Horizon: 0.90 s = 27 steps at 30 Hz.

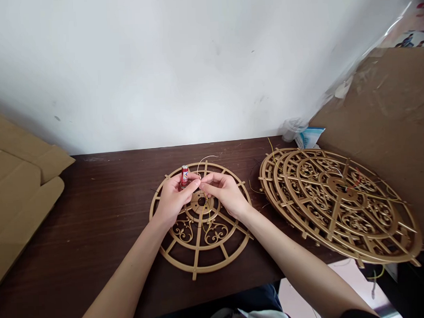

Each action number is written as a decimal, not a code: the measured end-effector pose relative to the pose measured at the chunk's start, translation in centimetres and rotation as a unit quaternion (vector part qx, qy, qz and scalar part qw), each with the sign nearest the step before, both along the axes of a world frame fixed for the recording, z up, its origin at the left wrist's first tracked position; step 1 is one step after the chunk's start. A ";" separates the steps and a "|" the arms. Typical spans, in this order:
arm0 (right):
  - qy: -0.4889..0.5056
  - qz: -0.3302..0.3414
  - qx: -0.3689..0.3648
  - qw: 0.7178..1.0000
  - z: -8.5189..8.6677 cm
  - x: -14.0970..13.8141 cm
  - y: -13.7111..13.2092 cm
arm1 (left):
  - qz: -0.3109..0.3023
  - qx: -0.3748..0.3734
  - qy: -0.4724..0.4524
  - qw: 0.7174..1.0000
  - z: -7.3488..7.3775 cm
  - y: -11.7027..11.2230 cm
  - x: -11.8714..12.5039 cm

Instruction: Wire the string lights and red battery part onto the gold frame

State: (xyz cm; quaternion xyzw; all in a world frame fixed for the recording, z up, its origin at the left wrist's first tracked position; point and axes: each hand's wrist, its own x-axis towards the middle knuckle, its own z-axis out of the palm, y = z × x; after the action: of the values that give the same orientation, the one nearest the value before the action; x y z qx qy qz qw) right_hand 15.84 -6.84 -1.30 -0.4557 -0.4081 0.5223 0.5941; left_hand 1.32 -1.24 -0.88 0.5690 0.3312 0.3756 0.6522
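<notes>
A round gold clock-like frame [197, 248] with scrollwork lies flat on the dark wooden table, below both hands. My left hand [171, 200] is closed, with a small red battery [184, 176] upright at its fingers. Its thumb and index finger meet my right hand [225, 192] above the frame's centre. The right fingers are pinched together on a thin wire. One pale wire [198, 166] curves up from between the fingertips, and a yellow wire [210, 215] loops down over the frame. Fingers partly hide where the wires meet.
Several similar gold frames [331, 233] are stacked at the right, with loose wires, overhanging the table edge. Behind them stand a clear plastic cup [293, 127] and a blue-white packet [309, 137]. Folded cardboard [21, 184] is at the left; a white wall [160, 72] rises behind.
</notes>
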 end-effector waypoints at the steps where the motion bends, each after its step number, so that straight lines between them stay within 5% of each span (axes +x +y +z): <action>1: -0.005 0.002 0.005 1.000 0.0 0.0 0.0 | -0.002 0.001 0.002 1.000 0.0 0.0 0.0; 8: -0.006 0.011 0.015 1.000 -0.3 0.1 0.0 | 0.002 0.004 0.008 1.000 0.1 -0.1 0.0; 19: 0.187 0.022 -0.065 0.980 0.5 0.2 -0.2 | 0.032 0.001 0.010 0.999 0.9 -0.7 0.5; 27: 0.306 0.045 -0.121 0.943 0.5 0.7 0.2 | 0.058 0.095 0.048 0.993 0.8 -0.9 0.6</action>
State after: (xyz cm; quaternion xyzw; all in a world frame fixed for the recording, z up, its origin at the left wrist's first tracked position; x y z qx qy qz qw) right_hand 16.59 -6.60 -0.82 -0.3232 -0.1605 0.7085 0.6065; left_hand 1.91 -2.12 -0.05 0.6252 0.3575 0.4151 0.5559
